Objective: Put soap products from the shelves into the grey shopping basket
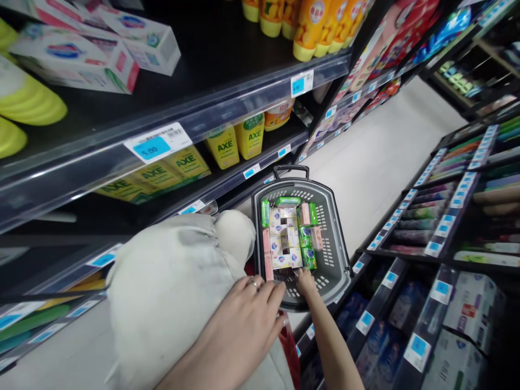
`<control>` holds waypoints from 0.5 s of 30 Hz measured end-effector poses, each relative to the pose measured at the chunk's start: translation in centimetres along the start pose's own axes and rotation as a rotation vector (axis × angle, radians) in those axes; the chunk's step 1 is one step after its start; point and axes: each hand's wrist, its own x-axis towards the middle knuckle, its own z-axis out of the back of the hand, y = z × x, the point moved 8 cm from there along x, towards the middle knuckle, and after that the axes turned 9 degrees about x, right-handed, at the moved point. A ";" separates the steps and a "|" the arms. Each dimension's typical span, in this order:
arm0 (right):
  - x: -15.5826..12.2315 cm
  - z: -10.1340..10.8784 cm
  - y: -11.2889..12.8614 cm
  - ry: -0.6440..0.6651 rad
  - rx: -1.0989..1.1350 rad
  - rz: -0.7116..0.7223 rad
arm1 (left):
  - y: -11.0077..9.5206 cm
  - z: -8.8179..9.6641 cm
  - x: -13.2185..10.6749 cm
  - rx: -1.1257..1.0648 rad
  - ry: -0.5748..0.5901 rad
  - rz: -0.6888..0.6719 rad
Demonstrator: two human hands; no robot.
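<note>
A grey shopping basket (331,271) with a black rim stands on the floor in front of me. Inside it, white soap boxes (280,260) are laid in a block, with green packs (309,259) and pink packs (268,266) around them. My right hand (306,281) reaches into the basket, its fingers drawn together at the near edge of the boxes; what they hold is too small to make out. With a ring on one finger, my left hand (254,303) lies at the near left rim, fingers curled, their grip hidden. Something red (288,346) shows beneath it.
At left, shelves carry white and pink boxes (81,54), yellow AXE bottles (249,135) and orange bottles (312,27). Pale cloth (170,292), apparently over my bent leg, is left of the basket. The aisle floor (390,130) runs ahead; packaged goods (467,309) line the right shelves.
</note>
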 end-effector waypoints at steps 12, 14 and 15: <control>0.9 0.9 -3.1 -0.135 0.210 -0.374 | -0.1 -0.7 0.1 0.022 0.018 0.008; 1.2 0.9 -2.5 -0.163 0.200 -0.358 | 0.0 -0.7 0.2 0.032 0.028 0.011; 1.4 0.9 -2.1 -0.167 0.192 -0.349 | 0.0 -0.7 0.3 0.037 0.034 0.012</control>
